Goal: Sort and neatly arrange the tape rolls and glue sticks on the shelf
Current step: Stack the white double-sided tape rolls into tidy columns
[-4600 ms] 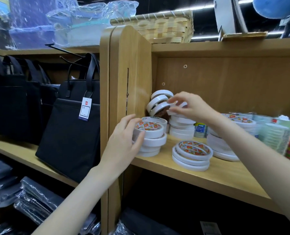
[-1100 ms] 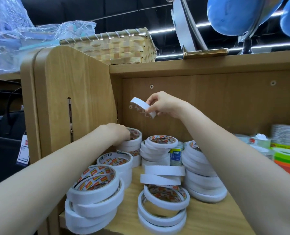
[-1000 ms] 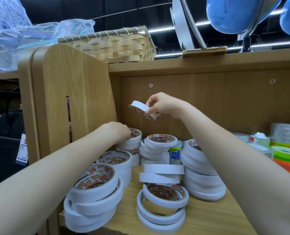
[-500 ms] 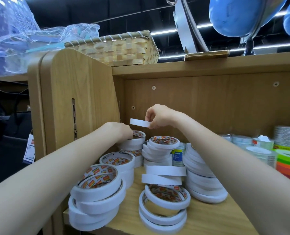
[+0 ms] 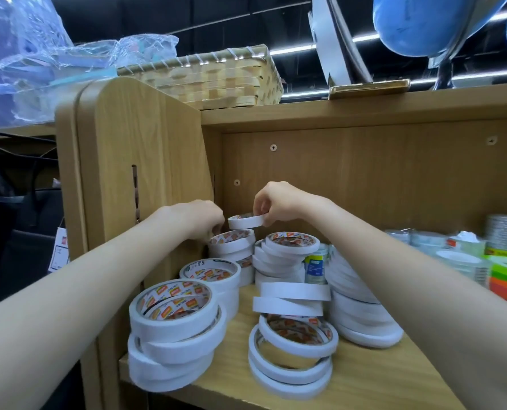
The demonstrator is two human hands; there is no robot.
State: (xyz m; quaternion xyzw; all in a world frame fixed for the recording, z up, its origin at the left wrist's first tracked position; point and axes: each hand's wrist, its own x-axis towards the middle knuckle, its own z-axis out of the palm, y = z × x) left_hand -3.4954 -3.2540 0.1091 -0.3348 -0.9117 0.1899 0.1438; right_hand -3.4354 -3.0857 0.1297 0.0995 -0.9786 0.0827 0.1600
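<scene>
Right hand (image 5: 279,202) pinches tape roll (image 5: 245,221) over back stack (image 5: 231,247); left hand (image 5: 199,218) curled at stack, grip unclear. Stacks at 6 o'clock crooked, sorting unfinished.

Bright overhead strip lights, warped edges

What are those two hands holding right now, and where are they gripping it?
The right hand pinches a white tape roll by its right rim. The left hand rests at the back-left stack; its fingers are hidden.

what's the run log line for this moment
right hand: holds tape roll over back-left stack | left hand: at that stack, grip hidden
</scene>
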